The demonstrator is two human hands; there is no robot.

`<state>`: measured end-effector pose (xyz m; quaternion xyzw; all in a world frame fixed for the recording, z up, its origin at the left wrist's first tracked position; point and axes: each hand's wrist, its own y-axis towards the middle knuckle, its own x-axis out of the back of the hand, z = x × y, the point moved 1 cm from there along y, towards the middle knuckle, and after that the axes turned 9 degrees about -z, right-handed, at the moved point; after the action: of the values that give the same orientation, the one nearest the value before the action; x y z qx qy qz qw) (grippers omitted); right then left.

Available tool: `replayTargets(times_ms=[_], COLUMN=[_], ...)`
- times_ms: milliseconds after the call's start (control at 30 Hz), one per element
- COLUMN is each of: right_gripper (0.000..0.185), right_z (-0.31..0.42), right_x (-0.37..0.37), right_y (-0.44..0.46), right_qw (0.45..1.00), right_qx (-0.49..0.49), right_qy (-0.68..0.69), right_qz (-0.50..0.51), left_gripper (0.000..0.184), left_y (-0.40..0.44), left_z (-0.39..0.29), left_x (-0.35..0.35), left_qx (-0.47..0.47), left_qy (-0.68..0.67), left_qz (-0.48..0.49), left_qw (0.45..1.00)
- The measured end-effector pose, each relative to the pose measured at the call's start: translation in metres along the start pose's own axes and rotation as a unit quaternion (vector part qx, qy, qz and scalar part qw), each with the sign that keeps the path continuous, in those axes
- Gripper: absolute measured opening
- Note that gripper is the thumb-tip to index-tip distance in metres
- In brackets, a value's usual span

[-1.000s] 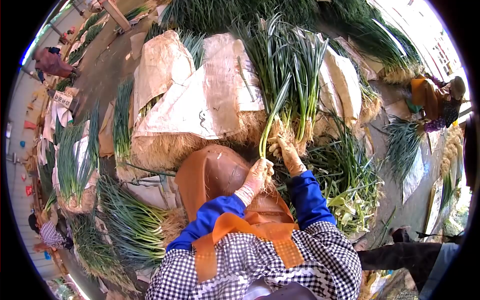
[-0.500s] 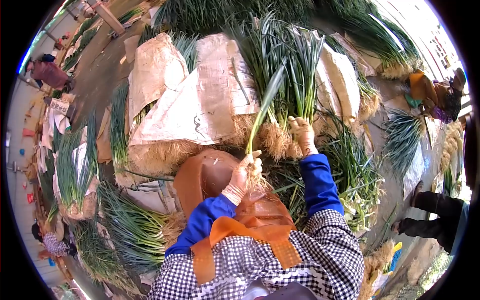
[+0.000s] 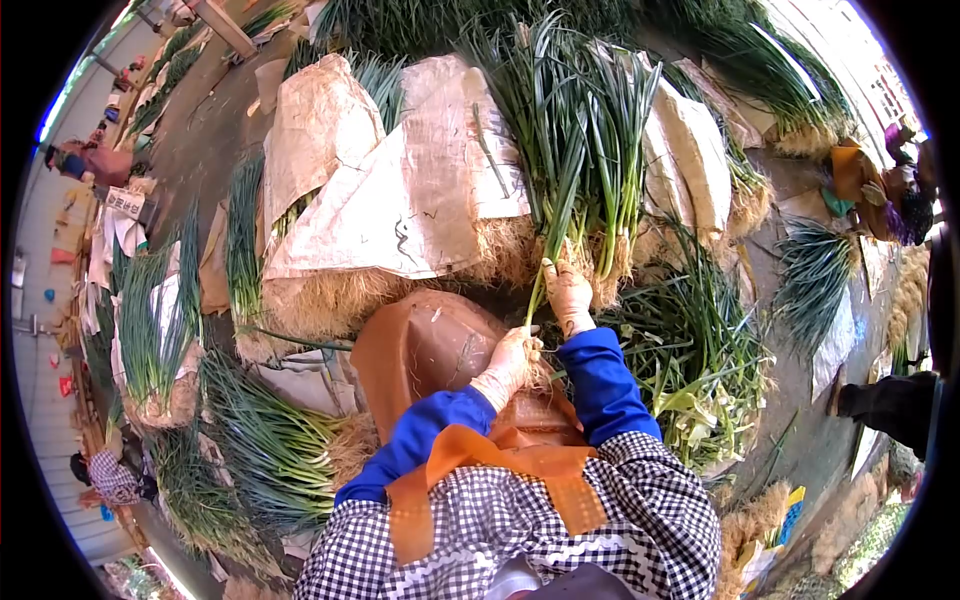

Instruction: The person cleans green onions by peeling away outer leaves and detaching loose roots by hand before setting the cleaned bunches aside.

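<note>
My left hand [image 3: 508, 364], in a pale glove, is closed around the root end of a green onion [image 3: 541, 290] above my lap. The stalk points up and away from me. Close to it, my gloved right hand [image 3: 570, 298] has its fingers curled against the lower stalk, pinching it. Just beyond my hands a bundle of green onions [image 3: 612, 190] lies with its pale roots toward me and its dark leaves pointing away. An orange-brown apron [image 3: 425, 340] covers my knees.
Beige sacking [image 3: 440, 180] covers more onions ahead. Loose green leaves [image 3: 690, 350] are heaped at my right. Another onion bundle [image 3: 285, 440] lies at my left. A person's dark trouser leg [image 3: 890, 412] shows at the right, and another person [image 3: 110, 475] is at the far left.
My right hand has moved left and toward me, from the bundle's roots to the single stalk. My left hand has shifted slightly right and down with the onion. The dark-trousered person has moved right.
</note>
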<state>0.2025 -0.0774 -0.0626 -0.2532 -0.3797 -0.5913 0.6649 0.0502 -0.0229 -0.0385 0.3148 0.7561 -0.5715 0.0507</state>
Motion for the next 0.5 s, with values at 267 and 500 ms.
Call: replayTargets(times_ms=[267, 500], right_gripper=[0.019, 0.025], right_z=[-0.040, -0.004], right_x=[-0.008, 0.020], right_y=[-0.010, -0.008], right_qw=[0.767, 0.965], right_qx=[-0.301, -0.056], right_qy=[0.543, 0.218], right_qz=[0.161, -0.136], left_gripper=[0.031, 0.028], left_y=[-0.002, -0.006], left_z=[-0.003, 0.000], left_x=[0.004, 0.002], left_qx=[0.034, -0.004], left_qy=[-0.047, -0.005], left_qz=[0.130, 0.077], left_qw=[0.990, 0.997])
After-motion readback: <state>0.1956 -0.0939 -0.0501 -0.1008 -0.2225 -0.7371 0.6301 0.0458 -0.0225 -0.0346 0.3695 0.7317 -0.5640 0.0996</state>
